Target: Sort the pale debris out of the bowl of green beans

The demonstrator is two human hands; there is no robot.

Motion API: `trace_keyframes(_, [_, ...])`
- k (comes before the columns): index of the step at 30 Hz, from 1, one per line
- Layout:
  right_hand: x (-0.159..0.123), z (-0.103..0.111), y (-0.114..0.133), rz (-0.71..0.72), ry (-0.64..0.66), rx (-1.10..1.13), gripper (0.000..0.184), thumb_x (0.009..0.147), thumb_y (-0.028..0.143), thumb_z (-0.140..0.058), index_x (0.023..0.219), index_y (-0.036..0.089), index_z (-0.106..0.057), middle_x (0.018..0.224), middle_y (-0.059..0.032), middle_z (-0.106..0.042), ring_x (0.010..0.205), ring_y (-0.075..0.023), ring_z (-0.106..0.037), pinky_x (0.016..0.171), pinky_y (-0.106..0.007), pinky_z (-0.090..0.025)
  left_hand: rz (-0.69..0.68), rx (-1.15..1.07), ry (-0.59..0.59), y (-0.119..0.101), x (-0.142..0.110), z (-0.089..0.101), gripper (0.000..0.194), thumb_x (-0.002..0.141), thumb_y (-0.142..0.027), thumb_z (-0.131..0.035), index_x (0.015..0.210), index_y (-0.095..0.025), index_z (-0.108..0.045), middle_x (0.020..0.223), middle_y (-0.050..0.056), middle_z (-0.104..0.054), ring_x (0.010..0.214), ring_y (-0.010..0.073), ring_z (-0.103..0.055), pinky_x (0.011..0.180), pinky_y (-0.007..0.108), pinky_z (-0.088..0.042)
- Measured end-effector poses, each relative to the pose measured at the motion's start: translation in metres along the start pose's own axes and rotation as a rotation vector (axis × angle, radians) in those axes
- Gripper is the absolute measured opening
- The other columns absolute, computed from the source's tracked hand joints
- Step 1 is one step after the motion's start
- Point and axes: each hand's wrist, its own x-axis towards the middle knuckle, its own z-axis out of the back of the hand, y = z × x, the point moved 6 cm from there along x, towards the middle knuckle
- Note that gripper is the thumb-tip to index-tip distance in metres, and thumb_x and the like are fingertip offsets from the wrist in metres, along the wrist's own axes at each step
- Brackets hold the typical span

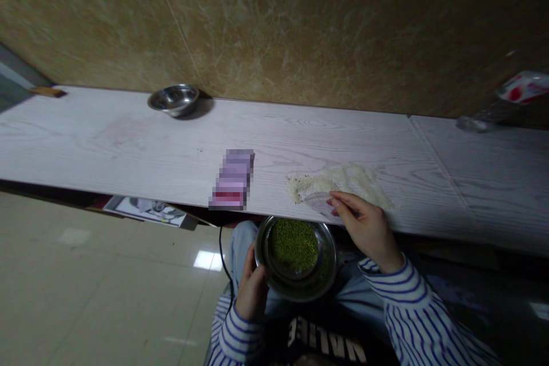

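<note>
My left hand (pixel 252 285) grips the left rim of a metal bowl (pixel 328 274) at my lap, just below the table edge. Green beans, seemingly mung beans (pixel 295 243), fill the middle of it, and a second bowl looks nested inside. Between the fingertips and thumb of my right hand (pixel 364 226) is a thin clear plastic disc (pixel 318 201), perhaps a lid. That disc lies at the near edge of a spread of white rice (pixel 354 180) on the table. Dark specks show among the grains at the rice's left end.
A flat phone-like thing (pixel 234 177), its face pixelated, lies left of the rice on the white wood-grain table (pixel 107 137). Near the wall stands a small metal bowl (pixel 175 100). A clear plastic bottle (pixel 500 104) is at far right. A dark cable (pixel 223 254) hangs below the table.
</note>
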Motion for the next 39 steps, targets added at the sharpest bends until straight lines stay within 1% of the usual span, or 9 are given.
trace_keyframes(5, [0.002,0.0,-0.004,-0.018,-0.009,0.023,0.029,0.09,0.036,-0.059,0.107,0.018,-0.075,0.095,-0.0096,-0.079,0.073,-0.0195,-0.075,0.07,-0.031,-0.06,-0.018,-0.002,0.017,-0.002,0.0,-0.001,0.056,0.061,-0.021,-0.073,0.116,-0.029,-0.068,0.12,0.003,-0.07,0.126,0.0335,-0.053,0.107,0.05,-0.04])
trace_keyframes(8, [0.003,-0.004,-0.002,-0.02,-0.003,0.021,0.029,0.09,0.036,-0.059,0.107,0.018,-0.075,0.095,-0.0095,-0.079,0.073,-0.0196,-0.075,0.071,-0.032,-0.06,0.0,-0.011,0.022,0.0,0.0,0.0,0.054,0.061,-0.021,-0.073,0.114,-0.03,-0.068,0.118,0.003,-0.07,0.124,0.0336,-0.055,0.104,0.049,-0.042])
trace_keyframes(12, [0.002,-0.006,0.001,-0.004,0.027,0.034,0.029,0.09,0.037,-0.059,0.107,0.018,-0.075,0.093,-0.0091,-0.079,0.074,-0.0198,-0.074,0.071,-0.033,-0.06,-0.009,0.007,0.031,-0.002,-0.001,-0.001,0.055,0.062,-0.021,-0.071,0.116,-0.03,-0.068,0.117,0.002,-0.071,0.122,0.0328,-0.057,0.102,0.047,-0.045])
trace_keyframes(17, [0.001,-0.004,0.002,-0.004,0.037,0.047,0.03,0.09,0.037,-0.059,0.106,0.018,-0.075,0.093,-0.0097,-0.079,0.073,-0.0198,-0.074,0.071,-0.033,-0.061,-0.026,0.03,0.014,-0.004,-0.004,-0.003,0.057,0.063,-0.021,-0.068,0.119,-0.031,-0.067,0.119,0.002,-0.07,0.122,0.0333,-0.057,0.102,0.048,-0.045])
trace_keyframes(22, [-0.001,-0.008,0.005,-0.007,0.061,0.061,0.03,0.089,0.036,-0.059,0.107,0.017,-0.075,0.096,-0.0105,-0.079,0.075,-0.0205,-0.075,0.072,-0.034,-0.061,-0.037,0.039,0.028,-0.006,-0.004,-0.005,0.053,0.064,-0.021,-0.068,0.117,-0.029,-0.067,0.12,0.003,-0.07,0.122,0.0324,-0.056,0.103,0.047,-0.044])
trace_keyframes(27, [0.002,-0.012,0.005,0.012,0.052,0.042,0.03,0.09,0.036,-0.059,0.106,0.018,-0.075,0.095,-0.0099,-0.079,0.075,-0.0199,-0.075,0.074,-0.034,-0.061,-0.01,0.052,0.033,-0.002,-0.002,-0.002,0.056,0.064,-0.023,-0.068,0.12,-0.03,-0.065,0.118,0.002,-0.07,0.119,0.0316,-0.058,0.101,0.046,-0.046])
trace_keyframes(31, [0.004,-0.008,0.005,0.012,0.029,0.029,0.029,0.09,0.036,-0.059,0.107,0.019,-0.075,0.095,-0.0095,-0.079,0.075,-0.0199,-0.075,0.073,-0.034,-0.061,0.003,0.042,0.036,0.0,0.0,-0.001,0.058,0.062,-0.021,-0.068,0.12,-0.03,-0.065,0.115,0.002,-0.07,0.116,0.0317,-0.059,0.097,0.045,-0.047])
trace_keyframes(35, [0.005,-0.008,0.007,0.02,0.036,0.026,0.028,0.09,0.035,-0.059,0.106,0.019,-0.076,0.095,-0.0091,-0.079,0.076,-0.0199,-0.075,0.075,-0.034,-0.061,-0.01,0.06,0.023,-0.002,-0.001,-0.003,0.058,0.063,-0.02,-0.066,0.12,-0.029,-0.066,0.116,0.003,-0.07,0.118,0.0324,-0.058,0.101,0.047,-0.045])
trace_keyframes(39, [0.006,-0.012,0.006,0.027,0.045,0.028,0.028,0.09,0.035,-0.058,0.107,0.02,-0.076,0.095,-0.0089,-0.079,0.077,-0.0201,-0.075,0.076,-0.035,-0.061,-0.014,0.053,0.027,-0.004,-0.002,-0.005,0.058,0.062,-0.02,-0.066,0.119,-0.029,-0.066,0.12,0.003,-0.069,0.124,0.0328,-0.055,0.107,0.049,-0.041])
